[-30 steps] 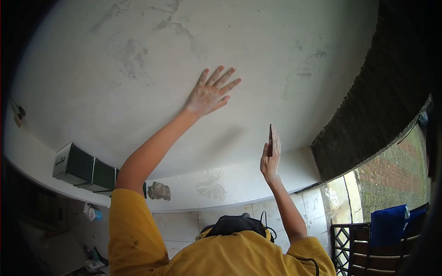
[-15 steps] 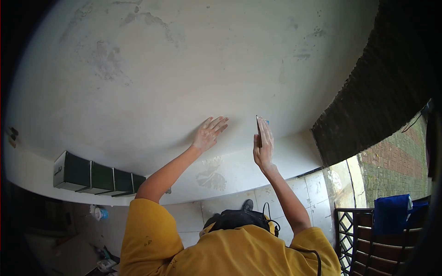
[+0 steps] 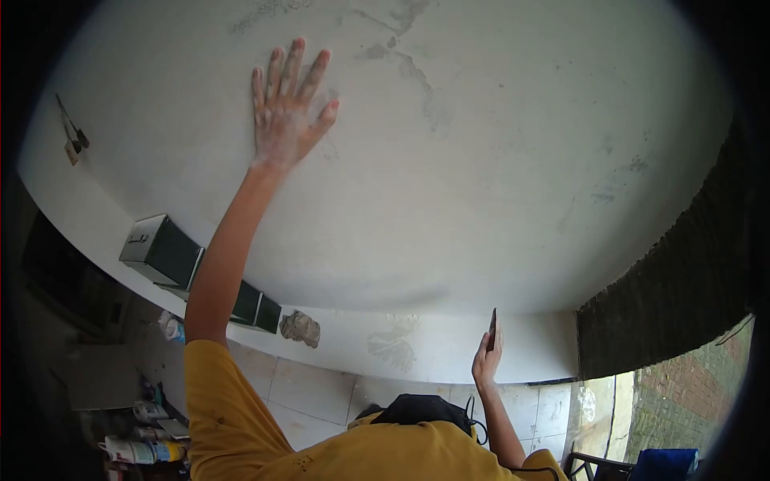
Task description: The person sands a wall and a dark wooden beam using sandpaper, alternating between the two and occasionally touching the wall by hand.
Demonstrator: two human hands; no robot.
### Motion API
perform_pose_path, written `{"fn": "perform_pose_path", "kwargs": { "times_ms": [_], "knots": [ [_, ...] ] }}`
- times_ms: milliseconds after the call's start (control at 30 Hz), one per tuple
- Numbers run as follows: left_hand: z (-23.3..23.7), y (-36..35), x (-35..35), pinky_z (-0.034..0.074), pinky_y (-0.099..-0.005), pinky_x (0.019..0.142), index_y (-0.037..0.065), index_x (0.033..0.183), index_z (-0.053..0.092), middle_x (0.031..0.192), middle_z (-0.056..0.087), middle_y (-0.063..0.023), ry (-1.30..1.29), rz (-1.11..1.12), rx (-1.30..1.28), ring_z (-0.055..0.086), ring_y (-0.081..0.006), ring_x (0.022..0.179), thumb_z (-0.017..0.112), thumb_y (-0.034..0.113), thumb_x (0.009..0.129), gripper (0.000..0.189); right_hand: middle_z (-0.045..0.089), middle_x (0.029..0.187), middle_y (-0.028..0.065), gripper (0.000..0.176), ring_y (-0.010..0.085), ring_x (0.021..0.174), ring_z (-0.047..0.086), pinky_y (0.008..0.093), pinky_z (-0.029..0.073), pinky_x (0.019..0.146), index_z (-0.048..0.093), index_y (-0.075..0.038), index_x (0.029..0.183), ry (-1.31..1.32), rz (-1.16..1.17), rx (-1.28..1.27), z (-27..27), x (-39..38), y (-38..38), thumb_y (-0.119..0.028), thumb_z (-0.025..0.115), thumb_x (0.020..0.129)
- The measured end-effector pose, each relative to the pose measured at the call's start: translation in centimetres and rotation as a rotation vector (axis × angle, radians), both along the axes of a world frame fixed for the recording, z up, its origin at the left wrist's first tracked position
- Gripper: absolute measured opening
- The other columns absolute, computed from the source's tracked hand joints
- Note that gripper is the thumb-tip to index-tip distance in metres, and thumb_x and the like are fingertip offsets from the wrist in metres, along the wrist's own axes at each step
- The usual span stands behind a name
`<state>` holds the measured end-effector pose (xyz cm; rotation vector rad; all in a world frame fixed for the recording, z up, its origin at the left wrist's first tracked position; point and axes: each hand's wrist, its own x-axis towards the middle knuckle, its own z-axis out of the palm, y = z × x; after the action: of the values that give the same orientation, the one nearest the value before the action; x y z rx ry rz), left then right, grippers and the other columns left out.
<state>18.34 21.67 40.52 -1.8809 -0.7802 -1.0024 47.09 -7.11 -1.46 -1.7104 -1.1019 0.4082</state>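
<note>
My left hand lies flat against the pale wall, fingers spread and dusted with white, just left of some grey patches. Lower down on the right, my right hand holds a thin, dark flat tool edge-on to the camera. Its fingers are along the tool's far side, close to the bottom of the wall.
Dark green boxes line the ledge at left, beside a crumpled grey-brown lump. Small tools are at the far left. Buckets stand lower left. A dark textured band and blue cloth are at right.
My left hand has moved up and left across the wall, its fingers now spread. My right hand, with the flat tool, appears lower. The view has shifted, bringing the lump on the ledge into sight.
</note>
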Motion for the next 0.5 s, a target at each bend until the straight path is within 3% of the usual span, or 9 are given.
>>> {"fn": "perform_pose_path", "kwargs": {
  "times_ms": [33,133,233,333,400,500],
  "knots": [
    [2.2,0.4,-0.2,0.009,-0.06,0.116,0.034,0.153,0.025,0.161,0.017,-0.0045,-0.025,-0.025,0.064,0.017,-0.0353,0.146,0.051,0.05,0.089,0.071,0.044,0.145,0.0188,0.044,0.0365,0.136,0.038,0.044,0.028,0.113,0.04,-0.001,0.143,0.015,-0.017,0.01,0.1,0.2,-0.5,-0.02,0.038,0.103],
    [8.9,-2.1,0.4,0.012,-0.0534,0.118,0.012,0.152,0.027,0.159,0.017,-0.0161,-0.225,0.167,0.102,0.016,-0.0376,0.146,0.057,0.022,0.086,0.073,0.045,0.144,0.0193,0.044,0.0358,0.135,0.039,0.0427,0.028,0.113,0.041,0.0,0.143,-0.01,-0.087,0.026,0.1,1.0,-2.1,-0.02,0.039,0.103],
    [10.0,-0.3,0.5,0.007,-0.0544,0.117,0.012,0.152,0.028,0.159,0.018,-0.0177,-0.354,0.056,0.188,0.014,-0.0396,0.145,0.048,0.031,0.09,0.068,0.046,0.144,0.0195,0.044,0.0358,0.134,0.04,0.0418,0.029,0.112,0.041,0.0,0.143,0.036,-0.181,0.012,-1.4,1.9,-3.4,-0.02,0.039,0.104],
    [8.3,-1.0,2.2,0.007,-0.0548,0.117,0.011,0.152,0.028,0.158,0.017,-0.0199,-0.302,0.113,0.139,0.014,-0.0431,0.144,0.056,0.033,0.084,0.077,0.043,0.147,0.0176,0.045,0.0323,0.136,0.039,0.0385,0.028,0.113,0.038,-0.001,0.145,0.045,-0.225,-0.001,-1.0,2.6,-4.2,-0.019,0.035,0.105],
    [5.8,1.5,2.7,0.008,-0.0587,0.116,0.034,0.154,0.022,0.162,0.014,-0.005,-0.182,-0.059,0.226,0.012,-0.037,0.147,0.047,0.054,0.09,0.072,0.041,0.149,0.0166,0.045,0.0301,0.138,0.038,0.0372,0.026,0.114,0.037,-0.001,0.146,0.05,-0.224,0.001,-0.7,2.8,-4.4,-0.019,0.032,0.105],
    [1.0,0.0,4.8,0.006,-0.059,0.117,0.034,0.155,0.018,0.162,0.011,-0.0053,-0.021,-0.026,0.034,0.008,-0.0393,0.148,0.045,0.049,0.091,0.071,0.042,0.148,0.0174,0.045,0.0312,0.137,0.039,0.0378,0.027,0.113,0.039,0.0,0.145,0.058,-0.204,-0.021,0.4,2.7,-3.7,-0.021,0.033,0.105]
  ]
}}
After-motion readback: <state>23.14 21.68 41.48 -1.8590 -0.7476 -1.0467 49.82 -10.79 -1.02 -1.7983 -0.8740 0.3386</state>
